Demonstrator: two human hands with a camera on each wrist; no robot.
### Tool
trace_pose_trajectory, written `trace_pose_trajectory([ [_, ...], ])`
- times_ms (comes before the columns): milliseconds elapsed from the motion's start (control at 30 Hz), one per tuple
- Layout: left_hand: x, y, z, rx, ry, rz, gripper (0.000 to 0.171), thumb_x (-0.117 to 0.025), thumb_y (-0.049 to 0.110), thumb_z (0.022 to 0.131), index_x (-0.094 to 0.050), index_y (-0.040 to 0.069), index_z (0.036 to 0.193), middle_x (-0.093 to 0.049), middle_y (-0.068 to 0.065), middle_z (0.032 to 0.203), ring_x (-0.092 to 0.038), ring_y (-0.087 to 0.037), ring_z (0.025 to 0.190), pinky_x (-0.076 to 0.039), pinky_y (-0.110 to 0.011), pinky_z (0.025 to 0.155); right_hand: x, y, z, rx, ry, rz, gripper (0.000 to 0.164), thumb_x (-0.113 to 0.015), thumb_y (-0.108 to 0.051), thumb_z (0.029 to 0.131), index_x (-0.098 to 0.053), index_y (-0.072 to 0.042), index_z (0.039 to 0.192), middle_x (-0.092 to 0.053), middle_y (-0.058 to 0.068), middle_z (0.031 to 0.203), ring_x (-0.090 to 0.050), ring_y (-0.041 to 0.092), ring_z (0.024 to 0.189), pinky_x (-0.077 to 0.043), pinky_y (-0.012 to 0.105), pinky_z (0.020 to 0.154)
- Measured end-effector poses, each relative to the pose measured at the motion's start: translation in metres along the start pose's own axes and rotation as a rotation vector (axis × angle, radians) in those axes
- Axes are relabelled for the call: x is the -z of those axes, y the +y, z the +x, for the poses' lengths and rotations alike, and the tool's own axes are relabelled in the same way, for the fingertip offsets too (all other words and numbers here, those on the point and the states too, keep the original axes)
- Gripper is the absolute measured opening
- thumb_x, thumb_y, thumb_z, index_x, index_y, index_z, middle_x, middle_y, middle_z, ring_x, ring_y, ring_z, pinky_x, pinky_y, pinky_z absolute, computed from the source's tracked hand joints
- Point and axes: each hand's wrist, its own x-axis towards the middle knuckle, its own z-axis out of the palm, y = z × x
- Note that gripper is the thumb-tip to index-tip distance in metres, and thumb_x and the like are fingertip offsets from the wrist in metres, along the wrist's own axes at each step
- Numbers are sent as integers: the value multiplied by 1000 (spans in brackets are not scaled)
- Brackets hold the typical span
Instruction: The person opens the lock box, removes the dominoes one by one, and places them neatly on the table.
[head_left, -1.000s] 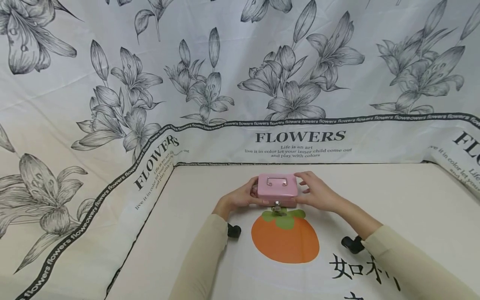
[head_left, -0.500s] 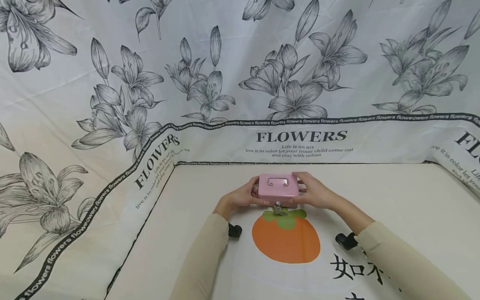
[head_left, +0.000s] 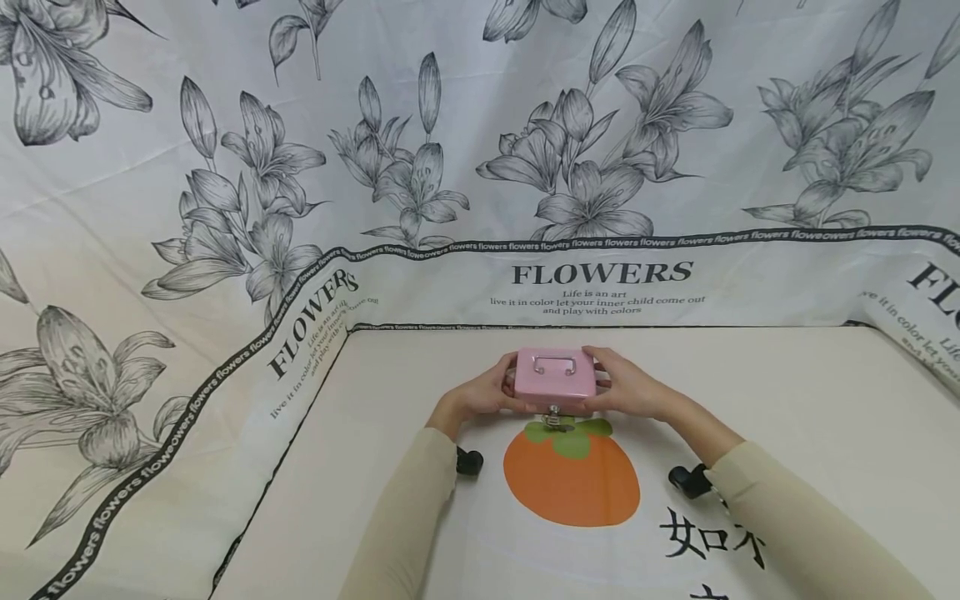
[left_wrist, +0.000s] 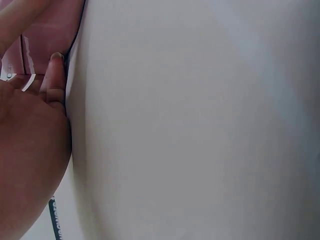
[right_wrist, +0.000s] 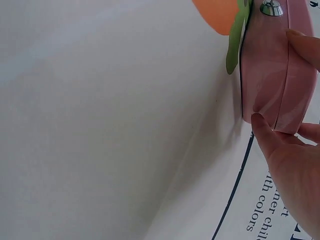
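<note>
A small pink metal cash box (head_left: 555, 377) with a wire handle (head_left: 554, 364) folded on its lid sits toward the back of the table. Its lid is down. Keys (head_left: 553, 421) hang at the lock on its front. My left hand (head_left: 483, 392) holds the box's left side, thumb along the front and fingers round toward the back. On the opposite side my right hand (head_left: 633, 385) grips it, thumb at the front corner and fingers reaching behind. In the right wrist view, fingertips (right_wrist: 258, 119) press the pink side near the seam, with the silver lock (right_wrist: 271, 7) above.
The table (head_left: 787, 417) has a white cover with a printed orange persimmon (head_left: 572, 479) in front of the box and black characters (head_left: 697, 533) at lower right. A floral curtain (head_left: 600, 150) stands behind and to the left. Black devices (head_left: 690, 481) sit at the wrists.
My right hand has moved slightly left and settled closer against the box's right side; its forearm shifted left too. The left hand and box stay nearly where they were.
</note>
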Motion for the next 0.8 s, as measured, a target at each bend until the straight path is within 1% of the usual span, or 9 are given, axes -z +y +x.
trace_pose_trajectory([
  [100,-1,2,-1,-10,0,2,106,-86,6,82,-17,19,162,-46,-6,150,-54,-17,119,-35,-40,115,0,2,1,-4,0,-14,103,-83,-18,79,-21,10,156,-30,33,157,-39,51,140,-42,53,109],
  [267,-3,5,-3,-17,3,2,105,-85,4,83,-17,19,162,-42,-8,155,-50,-18,125,-31,-42,118,-1,2,0,-12,2,-4,105,-85,-19,78,-21,10,156,-30,33,157,-38,51,141,-41,53,109],
  [400,-3,6,-4,-3,10,16,107,-86,5,82,-16,19,163,-45,-8,151,-50,-18,122,-30,-42,117,-1,2,-1,0,-4,6,105,-85,-17,78,-20,11,156,-30,34,157,-38,51,141,-42,53,109],
  [500,-3,6,-5,4,11,15,109,-86,4,81,-16,19,163,-49,-9,145,-53,-19,116,-34,-41,114,-2,3,-1,11,-2,12,104,-85,-16,78,-21,12,155,-31,34,156,-39,52,140,-43,52,108],
  [667,-3,6,-5,-3,8,5,109,-86,4,81,-16,19,163,-50,-8,145,-55,-18,117,-35,-40,114,-1,4,1,13,2,17,103,-85,-14,77,-23,11,155,-34,33,155,-41,50,140,-45,49,107],
  [800,-3,5,-4,-9,12,3,108,-86,4,81,-17,19,163,-51,-5,145,-55,-16,120,-33,-40,116,1,5,3,11,3,2,101,-85,-15,77,-25,10,154,-37,32,154,-44,50,138,-46,48,105],
])
